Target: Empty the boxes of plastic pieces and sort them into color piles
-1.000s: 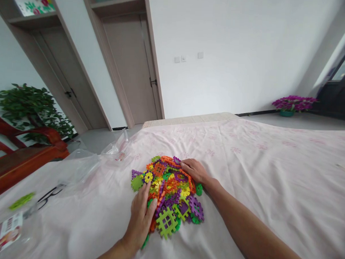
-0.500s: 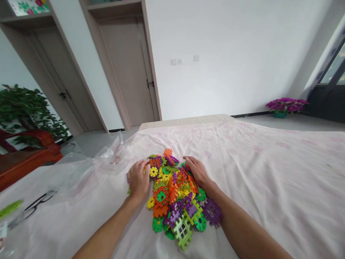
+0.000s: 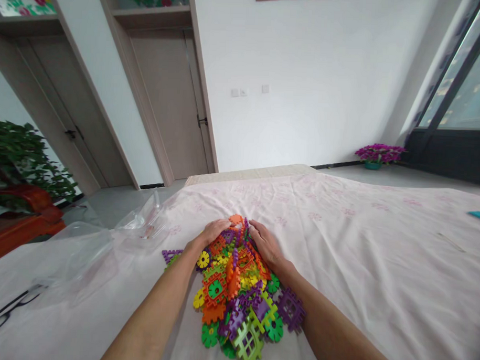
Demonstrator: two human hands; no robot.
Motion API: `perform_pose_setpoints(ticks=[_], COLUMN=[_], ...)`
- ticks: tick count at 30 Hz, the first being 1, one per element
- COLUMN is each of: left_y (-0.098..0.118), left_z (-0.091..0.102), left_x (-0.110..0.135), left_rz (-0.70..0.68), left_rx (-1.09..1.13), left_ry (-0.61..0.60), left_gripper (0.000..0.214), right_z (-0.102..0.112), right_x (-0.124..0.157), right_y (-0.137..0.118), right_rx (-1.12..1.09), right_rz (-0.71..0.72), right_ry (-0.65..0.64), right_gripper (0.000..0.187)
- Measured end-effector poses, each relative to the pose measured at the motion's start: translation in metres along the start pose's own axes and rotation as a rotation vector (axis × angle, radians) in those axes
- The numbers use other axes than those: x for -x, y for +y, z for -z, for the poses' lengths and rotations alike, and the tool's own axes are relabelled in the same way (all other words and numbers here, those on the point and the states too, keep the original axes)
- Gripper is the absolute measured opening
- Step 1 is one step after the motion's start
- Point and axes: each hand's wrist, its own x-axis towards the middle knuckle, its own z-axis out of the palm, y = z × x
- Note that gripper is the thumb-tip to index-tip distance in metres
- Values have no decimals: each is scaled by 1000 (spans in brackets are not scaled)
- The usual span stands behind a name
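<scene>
Both hands have slid to the far edge of the heap of colourful interlocking plastic tiles on the bed. The left hand and right hand lie open, nearly meeting, cupping it and gripping nothing. Keeping the palms low against the bed should stop tiles slipping under.

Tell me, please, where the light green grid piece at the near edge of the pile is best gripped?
Probably pinch the light green grid piece by its free near edge, coming from the person's side. It lies almost flat at the near end of the pile, its far side tucked among other pieces. Its notched rim and open windows offer purchase.
</scene>
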Motion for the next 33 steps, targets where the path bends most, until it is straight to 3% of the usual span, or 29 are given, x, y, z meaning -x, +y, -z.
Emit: perform_pose_setpoints(ticks=[3,5,7,9,13,15,18,21,25,28,30,33], left_y=[18,30,37,36,-3,-32,-63,-63,-32,-15,-10,-8], left_z=[-10,-11,-5,6,36,46,47,34,13,9,10,9], left_x=[9,22,36,51,82,96,105,97,76,58,42,8], left_rz=[-81,-127,-143,-114,88,233,384,290,119,91,69,3], left_rx=[58,136,225,249,-37,-257,-366,-234,169,398,361,193], left_ry=[-183,-304,-344,-213,319,386,333,234,41,-53,-16,21], left_gripper=[41,43,47,51,51,50,52,57,66,73,75,67], right_z=[0,1,3,5,8,9,9,8,8,6,4,1], right_x=[-3,-3,-1,1,0,-2,-3,1,7,1,-5,-12], right_y=[1,0,-1,-2,-5,-8,-15,-24,-25,-10,2,15], right_rx=[2,-25,-70,-97,-42,14,70,-1,-202,-213,-188,-165], right_rz=[13,19,30,49,76,101,117,85,74,35,-5,-22], right_ry=[40,4,-62,-83,-20,-59,-152,-257,-336,-125,49,146], right_gripper=[61,59,57,57,56,55,51,50,61,68,71,68])
